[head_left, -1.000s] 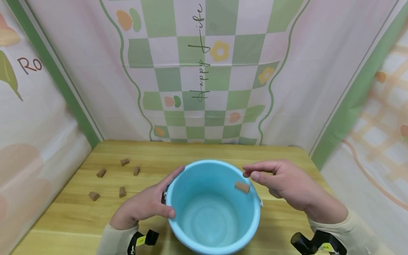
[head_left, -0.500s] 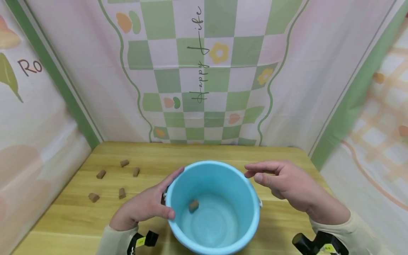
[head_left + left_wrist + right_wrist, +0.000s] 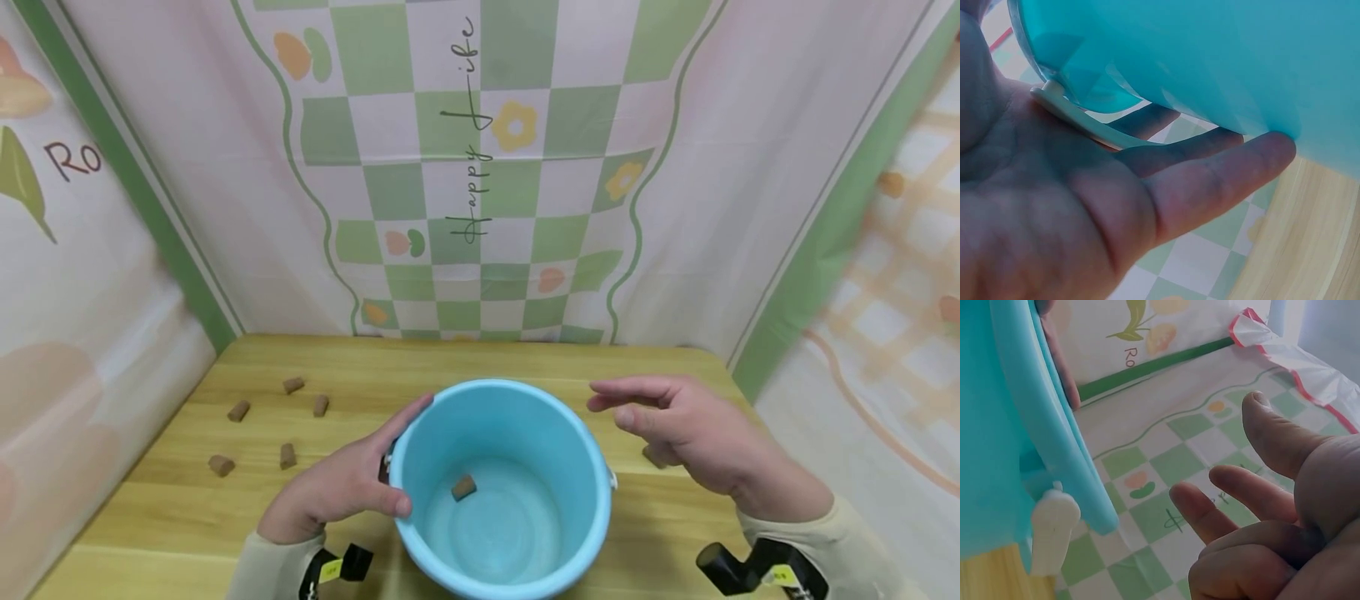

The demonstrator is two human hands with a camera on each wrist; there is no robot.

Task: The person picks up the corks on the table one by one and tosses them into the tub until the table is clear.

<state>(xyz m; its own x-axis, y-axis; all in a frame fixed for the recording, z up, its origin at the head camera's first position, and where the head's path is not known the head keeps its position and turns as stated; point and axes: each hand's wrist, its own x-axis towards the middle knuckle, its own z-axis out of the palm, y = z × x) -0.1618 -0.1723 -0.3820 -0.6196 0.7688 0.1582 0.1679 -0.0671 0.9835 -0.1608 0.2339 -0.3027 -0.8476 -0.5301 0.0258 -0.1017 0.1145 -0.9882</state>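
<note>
A light-blue bucket [image 3: 502, 387] stands upright at the table's front middle. Inside, on its bottom, lies one brown cork [image 3: 464, 487]. My left hand [image 3: 352, 479] holds the bucket's left side, thumb at the rim. In the left wrist view its long fingers [image 3: 1222, 187] lie along the outer wall, beside the white handle [image 3: 1085, 125]. To the right of the rim, my right hand [image 3: 693, 429] hovers with nothing between thumb and fingertips. Its lower fingers [image 3: 1241, 569] are bent in the right wrist view. Partly hidden behind this hand is another cork [image 3: 654, 456].
Several loose corks [image 3: 288, 456] lie scattered on the left part of the wooden table [image 3: 360, 358]. A checked cloth [image 3: 480, 192] hangs behind the table, with printed cloths at both sides. The handle's white pivot [image 3: 1054, 519] sticks out at the bucket's right.
A cork fell from near the right rim to the bucket's bottom and shifted slightly there. My right hand drew a little to the right, uncovering part of a cork. The left hand stayed put.
</note>
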